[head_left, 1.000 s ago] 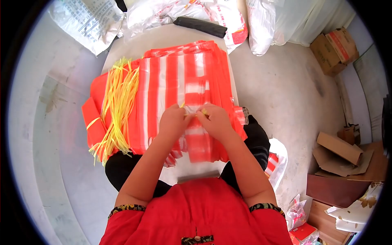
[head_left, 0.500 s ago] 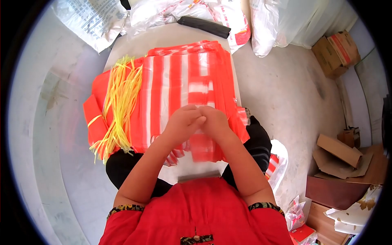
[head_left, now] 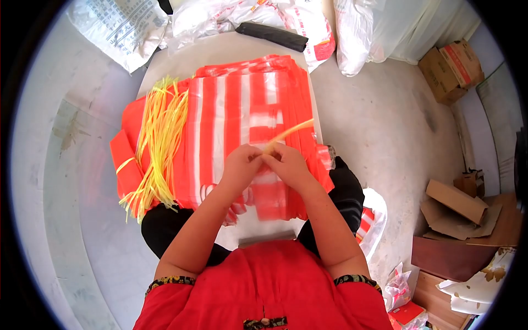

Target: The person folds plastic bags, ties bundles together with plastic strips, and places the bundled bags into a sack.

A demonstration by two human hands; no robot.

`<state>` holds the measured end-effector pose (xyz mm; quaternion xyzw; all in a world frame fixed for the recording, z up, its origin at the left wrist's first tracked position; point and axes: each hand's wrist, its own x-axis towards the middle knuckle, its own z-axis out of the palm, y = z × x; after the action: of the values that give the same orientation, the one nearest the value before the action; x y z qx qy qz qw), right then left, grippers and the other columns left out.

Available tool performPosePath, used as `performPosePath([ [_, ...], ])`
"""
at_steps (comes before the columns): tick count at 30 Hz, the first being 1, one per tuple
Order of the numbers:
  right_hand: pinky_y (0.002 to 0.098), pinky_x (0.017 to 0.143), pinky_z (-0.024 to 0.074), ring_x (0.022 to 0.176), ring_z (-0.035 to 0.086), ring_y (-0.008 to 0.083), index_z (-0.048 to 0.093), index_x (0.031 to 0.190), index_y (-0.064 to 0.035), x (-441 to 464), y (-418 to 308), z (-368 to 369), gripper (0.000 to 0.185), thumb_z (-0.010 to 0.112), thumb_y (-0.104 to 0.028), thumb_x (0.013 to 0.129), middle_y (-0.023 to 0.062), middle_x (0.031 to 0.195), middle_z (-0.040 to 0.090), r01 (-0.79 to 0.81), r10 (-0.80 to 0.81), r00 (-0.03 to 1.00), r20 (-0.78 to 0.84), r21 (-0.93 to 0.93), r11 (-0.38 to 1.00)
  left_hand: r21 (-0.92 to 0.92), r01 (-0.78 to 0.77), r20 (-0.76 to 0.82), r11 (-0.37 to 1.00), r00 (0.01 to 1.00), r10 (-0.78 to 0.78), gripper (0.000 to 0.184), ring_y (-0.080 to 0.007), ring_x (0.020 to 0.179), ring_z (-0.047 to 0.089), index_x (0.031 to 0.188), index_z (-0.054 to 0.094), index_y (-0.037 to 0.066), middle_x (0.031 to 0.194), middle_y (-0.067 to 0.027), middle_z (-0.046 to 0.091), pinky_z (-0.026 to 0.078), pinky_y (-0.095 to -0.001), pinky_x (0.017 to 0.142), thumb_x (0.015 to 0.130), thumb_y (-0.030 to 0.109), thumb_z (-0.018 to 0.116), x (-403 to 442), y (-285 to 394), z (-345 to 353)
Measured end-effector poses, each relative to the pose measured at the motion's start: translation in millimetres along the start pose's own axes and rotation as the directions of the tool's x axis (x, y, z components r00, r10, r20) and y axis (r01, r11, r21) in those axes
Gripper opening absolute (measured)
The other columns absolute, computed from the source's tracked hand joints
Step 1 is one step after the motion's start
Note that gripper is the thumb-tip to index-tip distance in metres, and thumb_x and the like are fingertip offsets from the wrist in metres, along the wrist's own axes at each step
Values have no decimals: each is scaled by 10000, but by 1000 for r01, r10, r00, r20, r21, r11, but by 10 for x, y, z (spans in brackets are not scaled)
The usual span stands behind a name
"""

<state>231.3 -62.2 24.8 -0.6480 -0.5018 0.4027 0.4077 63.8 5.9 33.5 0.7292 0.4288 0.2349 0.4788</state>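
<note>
My left hand (head_left: 241, 166) and my right hand (head_left: 289, 166) meet fingertip to fingertip above a stack of red-and-white striped plastic sheets (head_left: 223, 115). Both are closed in a pinch on a yellow strip (head_left: 297, 128), whose blurred free end sticks out up and to the right. The part of it between my fingers is hidden. Beneath my hands hangs a blurred, see-through striped piece (head_left: 270, 201); whether my fingers also grip it, I cannot tell. A loose bunch of yellow strips (head_left: 159, 137) lies across the left side of the stack.
A folded red piece (head_left: 124, 157) with a yellow band lies left of the strips. At the table's far end are a black folded item (head_left: 272, 36) and white plastic bags (head_left: 220, 17). Cardboard boxes (head_left: 452, 71) stand at the right, with an opened carton (head_left: 462, 214) nearer.
My hands were clasped close together with fingers overlapping. Now the fingers have drawn into pinches, and a yellow strip shows between them, swinging out to the upper right.
</note>
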Motion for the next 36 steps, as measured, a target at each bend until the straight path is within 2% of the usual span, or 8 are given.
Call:
performPosePath([
  [3, 349, 732, 532, 792, 663, 213, 683, 1042, -51, -5, 49, 10, 130, 713, -111, 931, 113, 946, 693, 15, -18, 1000, 8, 297, 955, -208, 160, 17, 965, 987, -160, 172, -203, 846, 675, 1017, 735, -1, 966, -90, 703, 526, -351, 727, 946, 151, 701, 49, -136, 27],
  [7, 261, 707, 489, 756, 575, 118, 699, 1105, -28, -50, 9, 32, 178, 705, -64, 931, 32, 893, 644, 153, -142, 986, -88, 134, 979, -279, 212, 48, 937, 977, -207, 180, -213, 846, 672, 1021, 734, 17, 956, -95, 703, 519, -349, 714, 976, 182, 677, 89, -185, 52],
  [12, 326, 778, 554, 853, 667, 234, 714, 1190, -33, -30, 74, 175, 297, 666, 23, 903, 83, 953, 664, 458, -501, 826, -258, -211, 864, 343, -247, -69, 906, 956, 286, 106, -228, 794, 634, 1019, 686, 22, 906, -91, 658, 512, -349, 698, 985, 121, 671, -81, 28, 69],
  [16, 353, 826, 568, 933, 687, 291, 735, 1126, -15, -41, 155, 180, 259, 655, 57, 891, 108, 1019, 689, 466, -509, 821, -257, -212, 859, 475, -341, 20, 812, 926, 377, 62, -305, 851, 651, 990, 658, 21, 957, -128, 629, 530, -381, 725, 936, 47, 672, -192, 3, 79],
  [24, 356, 784, 554, 914, 683, 265, 733, 1066, -18, -88, 102, 170, 200, 666, 19, 881, 113, 944, 672, 433, -438, 861, -260, -78, 898, 139, -231, -164, 963, 954, 252, 41, -220, 804, 644, 973, 678, -3, 917, -107, 644, 529, -337, 737, 941, 16, 694, -197, -77, 119],
  [27, 329, 747, 525, 831, 634, 198, 694, 1099, -19, -156, 7, 145, 233, 658, 5, 870, 72, 903, 642, 80, -53, 991, -125, 221, 972, 116, -183, -172, 976, 964, 201, 48, -192, 782, 640, 976, 682, -3, 892, -96, 652, 526, -325, 725, 952, 35, 699, -172, -93, 131],
  [30, 259, 722, 465, 817, 515, 98, 652, 1090, -43, -101, 77, 21, 220, 671, 6, 876, 7, 967, 568, 51, -66, 997, 37, 317, 947, 104, -135, -160, 985, 976, 151, 58, -176, 773, 641, 979, 683, -5, 880, -92, 662, 526, -319, 715, 958, 47, 701, -157, -125, 142],
  [36, 283, 757, 479, 848, 550, 146, 665, 1051, -31, -112, 41, -80, 164, 632, 30, 902, 31, 943, 571, 271, -274, 960, 53, 62, 961, 82, -62, -111, 995, 991, 71, 98, -176, 781, 648, 995, 676, -14, 893, -98, 679, 530, -314, 719, 969, 77, 705, -99, -146, 124],
])
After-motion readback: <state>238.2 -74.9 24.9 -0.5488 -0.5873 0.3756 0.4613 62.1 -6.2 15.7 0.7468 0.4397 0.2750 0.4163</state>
